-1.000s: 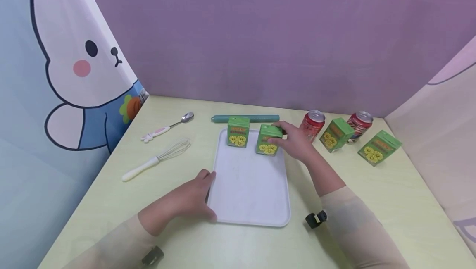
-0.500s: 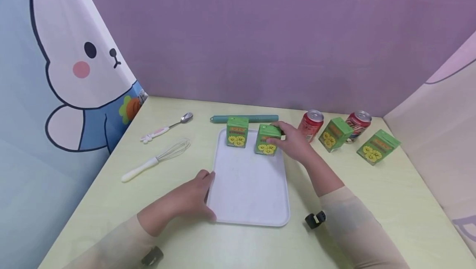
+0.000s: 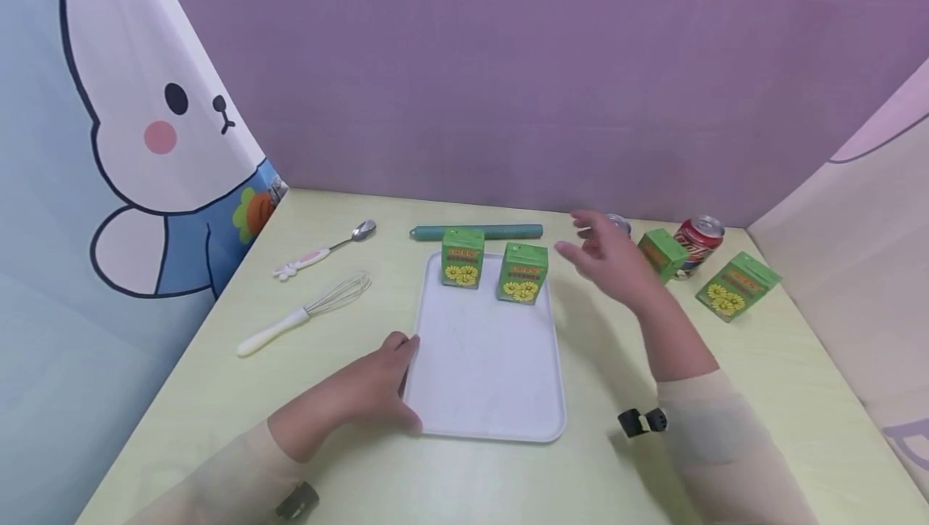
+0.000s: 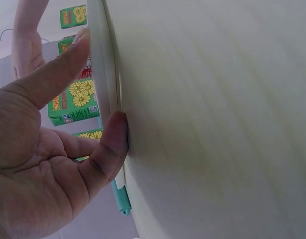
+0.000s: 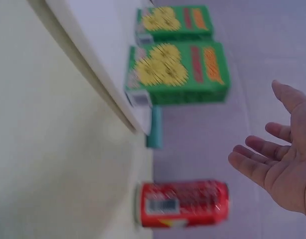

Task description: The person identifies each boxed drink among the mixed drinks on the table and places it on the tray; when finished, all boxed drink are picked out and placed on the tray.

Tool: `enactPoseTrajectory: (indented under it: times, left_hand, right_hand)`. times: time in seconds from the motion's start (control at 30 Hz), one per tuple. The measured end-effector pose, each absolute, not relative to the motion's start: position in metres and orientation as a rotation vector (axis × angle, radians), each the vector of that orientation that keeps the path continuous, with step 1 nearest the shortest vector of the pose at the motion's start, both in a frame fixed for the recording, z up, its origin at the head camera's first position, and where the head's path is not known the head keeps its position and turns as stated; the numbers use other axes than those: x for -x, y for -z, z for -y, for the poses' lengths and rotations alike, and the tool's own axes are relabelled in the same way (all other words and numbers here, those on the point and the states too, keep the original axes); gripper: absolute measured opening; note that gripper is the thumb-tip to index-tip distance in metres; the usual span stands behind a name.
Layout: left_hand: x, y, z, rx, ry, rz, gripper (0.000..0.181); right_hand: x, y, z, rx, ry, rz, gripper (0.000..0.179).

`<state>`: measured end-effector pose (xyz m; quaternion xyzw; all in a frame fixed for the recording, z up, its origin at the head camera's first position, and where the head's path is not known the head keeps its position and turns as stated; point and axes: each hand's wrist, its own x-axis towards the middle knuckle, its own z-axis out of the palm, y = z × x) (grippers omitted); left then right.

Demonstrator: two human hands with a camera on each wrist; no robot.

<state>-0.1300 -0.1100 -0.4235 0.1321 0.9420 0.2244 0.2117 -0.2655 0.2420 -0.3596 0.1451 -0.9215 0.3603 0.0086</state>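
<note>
My left hand held the white tray at its left edge, thumb at the near corner, fingers farther along. My right hand was open and held nothing, its fingertips apart from the right-hand green carton. That carton and the left-hand green carton stood upright, a gap between them, at the tray's far end. The red can stood nearby, partly hidden by my right hand in the head view. Good technique, I judged, called for firm rim contact against skidding, and for free fingers well clear of both cartons, since light boxes would probably tip if brushed.
</note>
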Motion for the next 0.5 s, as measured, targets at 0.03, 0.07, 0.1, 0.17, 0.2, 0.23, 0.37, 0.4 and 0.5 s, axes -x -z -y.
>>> enactPoseTrajectory:
  times: [0.03,0.07,0.1,0.17,0.2,0.23,0.37,0.4,0.5]
  left_hand:
    - [0.13,0.424,0.11,-0.368,-0.625,-2.616,0.122]
    - [0.13,0.424,0.11,-0.369,-0.625,-2.617,0.122]
    - [0.13,0.424,0.111,-0.37,-0.626,-2.618,0.123]
    - [0.131,0.424,0.111,-0.372,-0.627,-2.621,0.123]
    - [0.131,0.424,0.111,-0.374,-0.627,-2.621,0.123]
    - [0.131,0.424,0.111,-0.374,-0.627,-2.621,0.123]
    - [0.131,0.424,0.111,-0.377,-0.629,-2.623,0.123]
    - [0.13,0.424,0.111,-0.378,-0.63,-2.623,0.123]
    - [0.13,0.424,0.111,-0.378,-0.631,-2.625,0.123]
  right_hand:
    - [0.265,0.356,-0.248,-0.436,-1.127,2.866,0.077]
    - [0.264,0.352,-0.254,-0.424,-1.156,2.85,0.077]
    - [0.263,0.349,-0.259,-0.411,-1.17,2.838,0.076]
    - [0.262,0.343,-0.271,-0.386,-1.178,2.808,0.076]
    - [0.261,0.341,-0.276,-0.372,-1.17,2.795,0.076]
    - [0.26,0.339,-0.282,-0.36,-1.144,2.786,0.076]
    - [0.259,0.335,-0.304,-0.263,-1.02,2.753,0.078]
    - [0.259,0.335,-0.309,-0.232,-1.006,2.744,0.079]
    - [0.26,0.338,-0.322,-0.142,-0.985,2.723,0.081]
